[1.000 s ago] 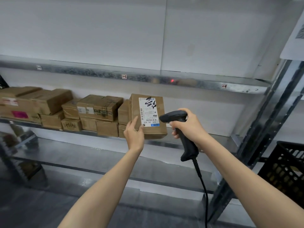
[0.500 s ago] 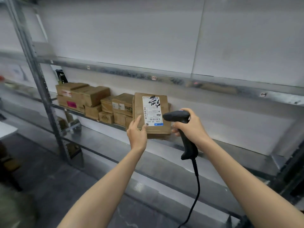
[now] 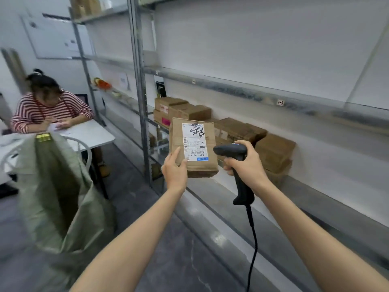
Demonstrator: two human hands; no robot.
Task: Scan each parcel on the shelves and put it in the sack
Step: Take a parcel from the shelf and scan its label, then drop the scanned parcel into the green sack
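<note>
parcel label: "530- 05 a32"

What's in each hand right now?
Left hand: closed on the parcel, label facing the camera.
Right hand: closed on the scanner grip.

The light around me is even, soft and fairly bright, with no single source I can make out. Shadows are faint, only a dim band under the shelf. Dull glare smears the metal ledge below it. Everything looks slightly soft; the sack at left is blurred. The shelf post leans and bows, and my forearms stretch wide toward the bottom edge.
</note>
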